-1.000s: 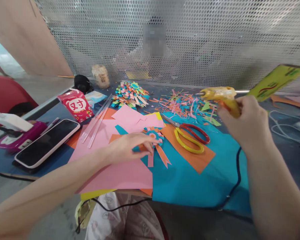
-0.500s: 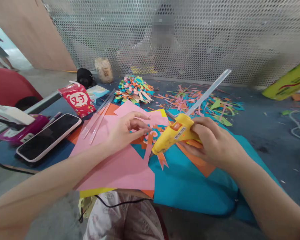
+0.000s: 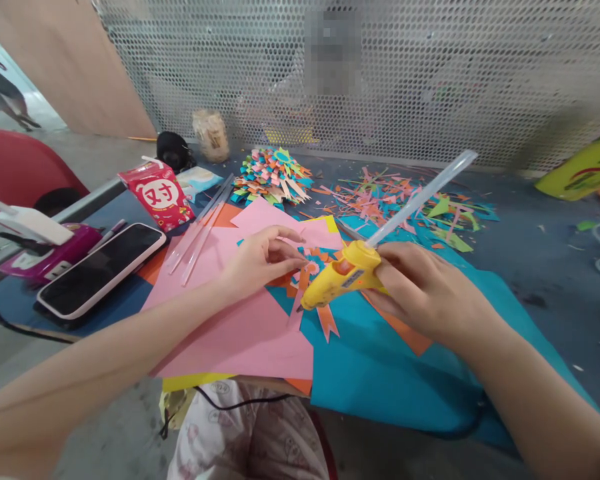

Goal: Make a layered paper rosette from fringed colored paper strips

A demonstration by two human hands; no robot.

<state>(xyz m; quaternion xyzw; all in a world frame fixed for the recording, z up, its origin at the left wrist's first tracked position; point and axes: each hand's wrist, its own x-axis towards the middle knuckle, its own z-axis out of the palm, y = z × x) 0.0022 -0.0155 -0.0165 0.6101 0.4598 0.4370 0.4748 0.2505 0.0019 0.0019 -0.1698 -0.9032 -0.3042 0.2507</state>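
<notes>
My right hand (image 3: pixel 420 287) is wrapped round the handle of a yellow glue gun (image 3: pixel 337 277). A long clear glue stick (image 3: pixel 423 198) juts from the gun's back end, and its nozzle points down to the left. My left hand (image 3: pixel 267 260) pinches the edge of a small paper rosette (image 3: pixel 311 268) in pink, blue and orange. An orange and pink ribbon tail (image 3: pixel 329 323) hangs from the rosette, partly hidden behind the glue gun. Beneath my left arm lies a pink paper sheet (image 3: pixel 240 333), with blue paper (image 3: pixel 375 373) to its right.
Behind the hands are a pile of finished-looking paper rosettes (image 3: pixel 273 175) and coloured paper scraps (image 3: pixel 380 200). At left lie a phone (image 3: pixel 103 270), a red snack packet (image 3: pixel 159 195), a purple power strip (image 3: pixel 50 257) and spare glue sticks (image 3: pixel 203 233). A perforated metal panel (image 3: pixel 230 67) borders the back.
The glue gun has tipped slightly, its nozzle shifting a little left and down near the ribbon tail. My left hand stays at the rosette; the whole view has shifted slightly.
</notes>
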